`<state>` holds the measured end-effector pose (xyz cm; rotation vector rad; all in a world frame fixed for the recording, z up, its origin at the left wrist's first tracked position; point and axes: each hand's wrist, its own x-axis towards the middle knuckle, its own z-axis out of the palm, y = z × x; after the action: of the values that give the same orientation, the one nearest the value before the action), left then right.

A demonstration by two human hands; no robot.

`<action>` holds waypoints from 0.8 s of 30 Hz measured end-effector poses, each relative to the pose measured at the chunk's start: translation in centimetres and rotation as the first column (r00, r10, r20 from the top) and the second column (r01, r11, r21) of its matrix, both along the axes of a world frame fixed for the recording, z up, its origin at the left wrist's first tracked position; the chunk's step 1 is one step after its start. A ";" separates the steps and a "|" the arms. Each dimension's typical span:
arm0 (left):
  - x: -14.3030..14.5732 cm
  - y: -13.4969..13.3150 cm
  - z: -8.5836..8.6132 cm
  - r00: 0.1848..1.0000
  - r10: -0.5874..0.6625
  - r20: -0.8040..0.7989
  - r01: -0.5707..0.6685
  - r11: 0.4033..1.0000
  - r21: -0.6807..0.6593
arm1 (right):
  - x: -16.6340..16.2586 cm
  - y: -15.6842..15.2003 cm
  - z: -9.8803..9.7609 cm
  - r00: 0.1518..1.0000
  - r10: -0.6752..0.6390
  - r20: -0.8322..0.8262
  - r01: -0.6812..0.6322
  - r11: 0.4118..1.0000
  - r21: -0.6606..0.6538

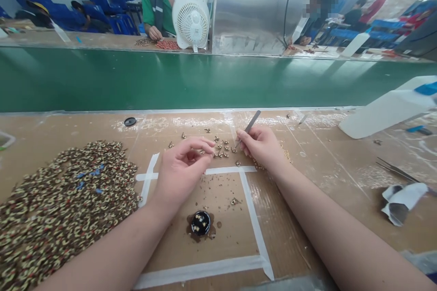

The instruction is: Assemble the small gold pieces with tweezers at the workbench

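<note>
A small black dish [200,223] holds pale bits, below the left hand [180,170].

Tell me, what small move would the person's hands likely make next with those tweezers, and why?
Probably the right hand would bring the tip of the tweezers to the small part pinched in the left hand. The tip already points down beside the left fingertips, among the scattered small parts on the cardboard.

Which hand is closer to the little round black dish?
Left. The left hand hovers just above and left of the small round black dish; the right hand, holding metal tweezers, sits farther up and right.
</note>
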<state>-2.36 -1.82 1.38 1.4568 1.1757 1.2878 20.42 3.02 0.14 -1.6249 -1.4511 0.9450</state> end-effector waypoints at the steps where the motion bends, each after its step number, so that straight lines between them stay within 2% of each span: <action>1: -0.1 -0.1 0.2 1.000 0.025 -0.009 -0.025 1.000 -0.013 | -0.1 0.0 0.0 1.000 0.006 0.021 -0.006 1.000 0.007; 5: -1.2 -0.4 2.2 0.982 0.187 -0.008 -0.187 0.981 -0.042 | -0.2 -0.3 0.3 0.996 0.003 0.085 -0.012 0.995 0.103; 8: -3.5 -0.7 4.8 0.945 0.327 0.019 -0.328 0.942 0.073 | 0.1 -0.4 0.3 0.999 -0.010 0.041 0.004 0.988 0.153; 10: -5.6 -1.1 6.8 0.931 0.361 -0.060 -0.350 0.926 0.144 | 0.3 -0.3 0.2 1.000 -0.024 0.017 0.021 0.983 0.183; 11: -6.8 -1.4 7.7 0.922 0.356 -0.150 -0.334 0.930 0.154 | 0.4 -0.2 0.0 0.999 -0.035 0.004 0.033 0.980 0.194; 13: -9.2 -2.1 8.9 0.861 0.305 -0.407 -0.279 0.952 0.124 | 0.5 -0.2 -0.2 0.998 -0.057 -0.039 0.064 0.976 0.209; 15: -11.3 -2.9 9.3 0.724 0.169 -0.669 -0.196 0.980 0.035 | 0.4 -0.3 -0.2 0.992 -0.072 -0.105 0.094 0.970 0.224; 17: -12.9 -3.7 8.7 0.574 -0.021 -0.819 -0.102 0.990 -0.097 | 0.4 -0.5 0.0 0.984 -0.080 -0.158 0.117 0.963 0.241; 20: -14.2 -4.5 7.1 0.451 -0.230 -0.862 -0.018 0.964 -0.266 | 0.5 -0.7 0.3 0.982 -0.104 -0.157 0.144 0.952 0.271; 24: -14.2 -5.0 5.6 0.396 -0.269 -0.878 -0.040 0.950 -0.309 | 0.9 -0.7 0.5 0.985 -0.154 -0.080 0.171 0.933 0.318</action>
<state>-16.55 -6.82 7.00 2.0356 1.8038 0.0292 21.29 2.37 0.64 -1.4383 -1.3318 0.6139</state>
